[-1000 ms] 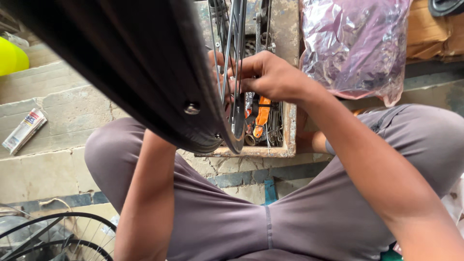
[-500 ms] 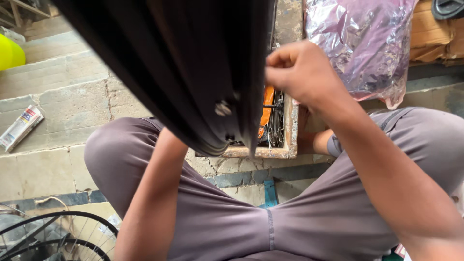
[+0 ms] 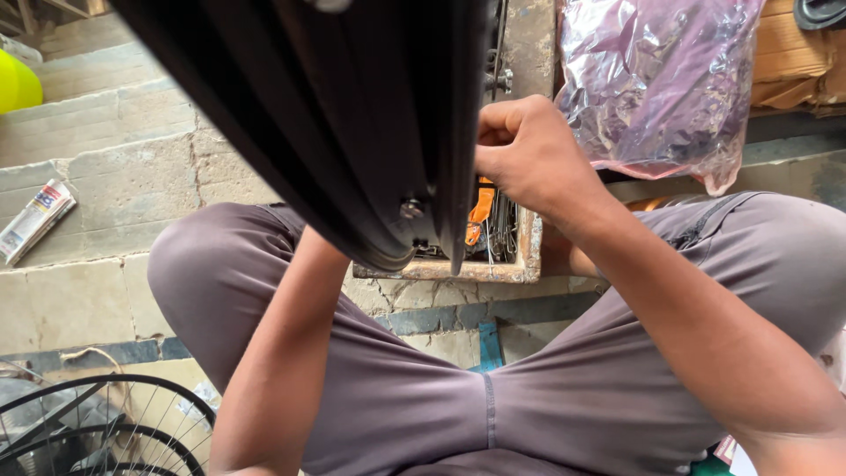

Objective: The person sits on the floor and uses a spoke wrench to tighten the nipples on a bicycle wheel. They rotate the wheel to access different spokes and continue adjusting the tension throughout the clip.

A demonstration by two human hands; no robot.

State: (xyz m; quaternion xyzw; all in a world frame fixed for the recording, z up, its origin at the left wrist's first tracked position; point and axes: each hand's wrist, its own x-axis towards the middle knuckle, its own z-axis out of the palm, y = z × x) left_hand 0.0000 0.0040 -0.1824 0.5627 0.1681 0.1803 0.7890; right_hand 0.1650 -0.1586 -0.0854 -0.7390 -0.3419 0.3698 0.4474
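A black bicycle wheel rim (image 3: 352,132) fills the upper middle of the head view, seen nearly edge-on, with a small metal valve or nut (image 3: 411,209) on its inner face. My right hand (image 3: 529,154) is closed into a fist against the rim's right edge, fingers curled by the spokes (image 3: 499,53); what it grips is hidden. My left forearm (image 3: 282,353) rises from below and passes behind the rim, so my left hand is out of sight. I sit with knees apart in grey trousers.
A wooden tray (image 3: 493,269) with orange-handled tools (image 3: 480,207) lies on the stone floor under the rim. A crinkled plastic bag (image 3: 656,79) lies at upper right. A small tube (image 3: 35,219) lies at left, a yellow object (image 3: 16,84) above it, another wheel (image 3: 97,423) at bottom left.
The rim has turned and swung towards the camera, now covering the spokes. My right hand slid from the spokes to the rim's right edge and closed into a fist.
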